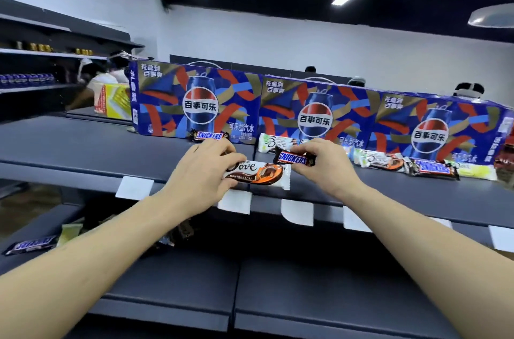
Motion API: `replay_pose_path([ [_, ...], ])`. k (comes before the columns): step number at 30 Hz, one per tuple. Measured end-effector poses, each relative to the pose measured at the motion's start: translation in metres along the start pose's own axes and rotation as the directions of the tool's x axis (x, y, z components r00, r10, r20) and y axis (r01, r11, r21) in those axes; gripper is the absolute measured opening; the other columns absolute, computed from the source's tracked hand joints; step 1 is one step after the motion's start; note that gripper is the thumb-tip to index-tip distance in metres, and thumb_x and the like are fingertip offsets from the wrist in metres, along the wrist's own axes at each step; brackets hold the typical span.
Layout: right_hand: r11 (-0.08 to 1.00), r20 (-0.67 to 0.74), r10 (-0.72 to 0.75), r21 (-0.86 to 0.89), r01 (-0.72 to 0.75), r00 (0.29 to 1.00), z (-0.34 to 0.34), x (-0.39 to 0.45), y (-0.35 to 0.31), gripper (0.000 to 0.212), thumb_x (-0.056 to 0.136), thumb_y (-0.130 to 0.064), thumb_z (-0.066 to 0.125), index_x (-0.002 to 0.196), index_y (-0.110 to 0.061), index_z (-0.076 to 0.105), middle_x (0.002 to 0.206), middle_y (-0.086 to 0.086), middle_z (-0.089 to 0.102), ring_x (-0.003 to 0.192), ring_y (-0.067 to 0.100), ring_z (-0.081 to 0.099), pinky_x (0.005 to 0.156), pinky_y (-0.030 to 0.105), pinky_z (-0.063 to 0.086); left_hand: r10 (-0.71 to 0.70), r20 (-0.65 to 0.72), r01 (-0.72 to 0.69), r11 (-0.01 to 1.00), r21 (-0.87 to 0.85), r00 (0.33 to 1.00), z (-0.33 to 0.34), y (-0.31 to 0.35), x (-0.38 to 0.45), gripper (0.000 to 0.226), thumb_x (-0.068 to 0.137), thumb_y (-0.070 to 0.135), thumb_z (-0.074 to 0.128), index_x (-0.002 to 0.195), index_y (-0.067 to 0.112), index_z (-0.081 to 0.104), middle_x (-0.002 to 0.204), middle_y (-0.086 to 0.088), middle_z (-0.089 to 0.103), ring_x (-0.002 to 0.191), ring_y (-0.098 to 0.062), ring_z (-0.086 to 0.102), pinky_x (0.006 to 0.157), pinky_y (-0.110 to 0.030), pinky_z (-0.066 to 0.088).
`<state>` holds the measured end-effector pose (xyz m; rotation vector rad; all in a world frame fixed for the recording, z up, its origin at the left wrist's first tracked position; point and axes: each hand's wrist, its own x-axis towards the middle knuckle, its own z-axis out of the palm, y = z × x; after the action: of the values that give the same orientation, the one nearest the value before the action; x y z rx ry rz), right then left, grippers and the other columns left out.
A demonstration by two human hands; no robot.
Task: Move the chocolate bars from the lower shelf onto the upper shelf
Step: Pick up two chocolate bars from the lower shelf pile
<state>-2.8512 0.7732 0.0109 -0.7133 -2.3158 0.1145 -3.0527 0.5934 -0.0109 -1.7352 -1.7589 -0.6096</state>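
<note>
Your left hand gripping a Dove bar, your right hand just beside it pinching a Snickers bar, both over the upper shelf

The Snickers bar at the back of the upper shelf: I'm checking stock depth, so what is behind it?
Directly behind the Snickers bar stands a blue Pepsi carton, first of a row. The cartons hide whatever is behind them on the upper shelf.

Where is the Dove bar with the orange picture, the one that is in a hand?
The left hand holds the Dove bar over the upper shelf's front edge, centre of the head view, just below the Snickers bar pinched by the right hand.
</note>
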Motion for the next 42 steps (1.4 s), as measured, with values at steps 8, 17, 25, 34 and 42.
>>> replay_pose_path([
  [8,0.999,0.029,0.008,-0.039,-0.007,1.0,0.067,0.071,-0.031,0.031,0.079,-0.021,0.076,0.109,-0.027,0.073,0.105,-0.004,0.07,0.098,0.017,0.061,0.086,0.038,0.05,0.032,0.037,-0.031,0.999,-0.039,0.999,0.013,-0.077,0.022,0.043,0.078,0.031,0.074,0.119,0.028,0.061,0.104,0.009,0.053,0.09,-0.016,0.047,0.077,-0.027,0.034],
  [17,0.997,0.13,0.07,-0.036,-0.066,0.989,0.105,0.119,-0.027,0.037,0.08,-0.022,0.076,0.116,-0.029,0.071,0.115,-0.005,0.067,0.107,0.016,0.058,0.091,0.036,0.05,0.026,0.083,-0.023,0.999,-0.031,0.996,0.031,-0.121,0.043,0.044,0.075,0.033,0.073,0.118,0.03,0.063,0.103,0.01,0.057,0.086,-0.015,0.051,0.073,-0.025,0.031],
  [25,0.988,0.113,0.068,-0.143,-0.052,0.991,0.135,0.147,-0.023,0.034,0.08,-0.033,0.078,0.113,-0.032,0.071,0.107,-0.007,0.068,0.103,0.02,0.055,0.087,0.04,0.05,-0.005,0.126,0.01,0.999,-0.037,0.992,0.046,-0.146,0.05,0.044,0.074,0.036,0.073,0.116,0.032,0.063,0.101,0.013,0.056,0.088,-0.013,0.051,0.077,-0.024,0.033],
  [34,0.966,0.065,0.033,-0.259,-0.015,0.997,0.15,0.159,-0.019,0.028,0.079,-0.029,0.077,0.107,-0.029,0.072,0.102,-0.005,0.069,0.098,0.019,0.054,0.083,0.035,0.047,-0.025,0.141,0.028,0.999,-0.019,0.99,0.057,-0.158,0.055,0.046,0.076,0.039,0.072,0.12,0.033,0.061,0.104,0.012,0.056,0.092,-0.013,0.051,0.077,-0.023,0.031],
  [42,0.956,0.057,0.036,-0.293,-0.018,0.998,0.155,0.161,-0.016,0.03,0.082,-0.031,0.075,0.111,-0.028,0.069,0.107,-0.004,0.064,0.099,0.021,0.051,0.085,0.036,0.043,-0.033,0.15,0.036,0.999,-0.021,0.988,0.062,-0.161,0.056,0.044,0.077,0.04,0.07,0.12,0.035,0.061,0.106,0.014,0.056,0.091,-0.01,0.049,0.076,-0.023,0.029],
])
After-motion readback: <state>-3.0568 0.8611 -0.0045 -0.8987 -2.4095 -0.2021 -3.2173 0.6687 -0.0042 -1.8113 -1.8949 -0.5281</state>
